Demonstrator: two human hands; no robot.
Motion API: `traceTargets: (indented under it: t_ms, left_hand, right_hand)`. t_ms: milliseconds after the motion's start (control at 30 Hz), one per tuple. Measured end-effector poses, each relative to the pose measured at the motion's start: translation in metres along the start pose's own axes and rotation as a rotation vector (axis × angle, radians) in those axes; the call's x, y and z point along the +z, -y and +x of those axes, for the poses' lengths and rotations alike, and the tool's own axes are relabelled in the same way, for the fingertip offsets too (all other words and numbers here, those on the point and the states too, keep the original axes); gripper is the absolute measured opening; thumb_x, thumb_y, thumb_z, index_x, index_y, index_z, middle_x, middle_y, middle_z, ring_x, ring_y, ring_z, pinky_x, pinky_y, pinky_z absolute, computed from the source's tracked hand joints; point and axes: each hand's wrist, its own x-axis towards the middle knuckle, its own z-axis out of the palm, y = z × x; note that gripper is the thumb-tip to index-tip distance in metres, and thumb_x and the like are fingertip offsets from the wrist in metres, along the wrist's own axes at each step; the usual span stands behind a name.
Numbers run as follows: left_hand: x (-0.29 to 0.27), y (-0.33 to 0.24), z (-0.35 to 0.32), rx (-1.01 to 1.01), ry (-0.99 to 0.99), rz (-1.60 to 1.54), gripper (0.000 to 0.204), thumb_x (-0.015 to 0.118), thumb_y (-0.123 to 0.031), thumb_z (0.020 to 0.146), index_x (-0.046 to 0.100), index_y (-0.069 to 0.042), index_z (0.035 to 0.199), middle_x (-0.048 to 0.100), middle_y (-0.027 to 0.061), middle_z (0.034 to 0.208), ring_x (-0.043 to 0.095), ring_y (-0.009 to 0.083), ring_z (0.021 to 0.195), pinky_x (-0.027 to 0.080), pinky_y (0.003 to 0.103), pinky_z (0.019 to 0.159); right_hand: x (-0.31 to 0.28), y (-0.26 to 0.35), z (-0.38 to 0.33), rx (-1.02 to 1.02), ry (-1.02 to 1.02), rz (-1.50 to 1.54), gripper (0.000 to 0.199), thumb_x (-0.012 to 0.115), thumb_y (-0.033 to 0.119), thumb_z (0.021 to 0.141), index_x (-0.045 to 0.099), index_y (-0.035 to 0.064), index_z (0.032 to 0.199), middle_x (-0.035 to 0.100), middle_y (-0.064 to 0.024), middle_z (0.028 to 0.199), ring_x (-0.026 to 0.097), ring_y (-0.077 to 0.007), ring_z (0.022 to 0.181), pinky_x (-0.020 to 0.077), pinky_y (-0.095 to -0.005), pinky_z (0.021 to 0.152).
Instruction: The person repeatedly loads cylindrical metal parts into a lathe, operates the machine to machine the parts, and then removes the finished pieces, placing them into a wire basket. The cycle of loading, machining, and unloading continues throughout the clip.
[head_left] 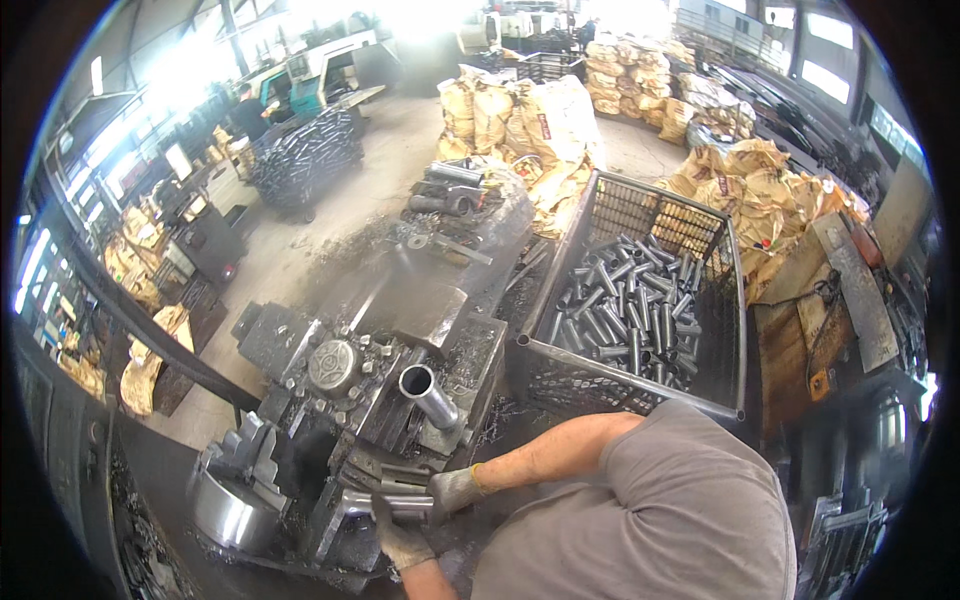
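Both gloved hands on a steel tube (385,505) at the lathe (400,330): left fingers (400,540) wrapped under it, right fingers (452,490) closed on its end. Wire crate (640,320) of tubes sits beyond.

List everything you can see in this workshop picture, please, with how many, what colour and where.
Lathe: one, dark grey, centre.
Chuck: one, shiny steel, lower left.
Short tube on the lathe: one, silver, centre.
Wire crate: one, grey, right of the lathe.
Tubes in the crate: many, grey.
Sacks: many, yellow-brown, at the back and right.
Rack of dark parts: one, upper left.
Metal bar: one, silver, held in both hands.
Left hand: grey glove, gripping the bar.
Right hand: grey glove, on the bar's end.
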Motion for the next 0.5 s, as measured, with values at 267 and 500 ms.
traceTargets:
  t_ms: [267, 500]
  left_hand:
    - [-0.086, 0.015, 0.013, 0.2, -0.115, 0.29, 0.058, 0.044, -0.055, 0.111, 0.064, -0.006, 0.136, 0.073, 0.0117, 0.121, 0.072, 0.0275, 0.106, 0.061, 0.045, 0.096]
    - [-0.041, -0.017, -0.016, 0.232, 0.169, 0.478, 0.053, 0.047, -0.049, 0.112, 0.065, -0.005, 0.135, 0.074, 0.0066, 0.116, 0.073, 0.0217, 0.102, 0.061, 0.041, 0.095]
  right_hand:
    - [-0.159, -0.17, -0.194, 0.296, -0.165, -0.051, 0.056, 0.086, 0.044, 0.081, 0.075, 0.0056, 0.121, 0.076, -0.0081, 0.092, 0.07, -0.0179, 0.074, 0.0579, -0.0354, 0.066]
    - [-0.182, -0.108, -0.187, 0.258, -0.75, -0.325, 0.083, 0.086, 0.048, 0.084, 0.055, 0.0034, 0.147, 0.072, -0.0169, 0.125, 0.068, -0.0296, 0.114, 0.053, -0.0399, 0.1]
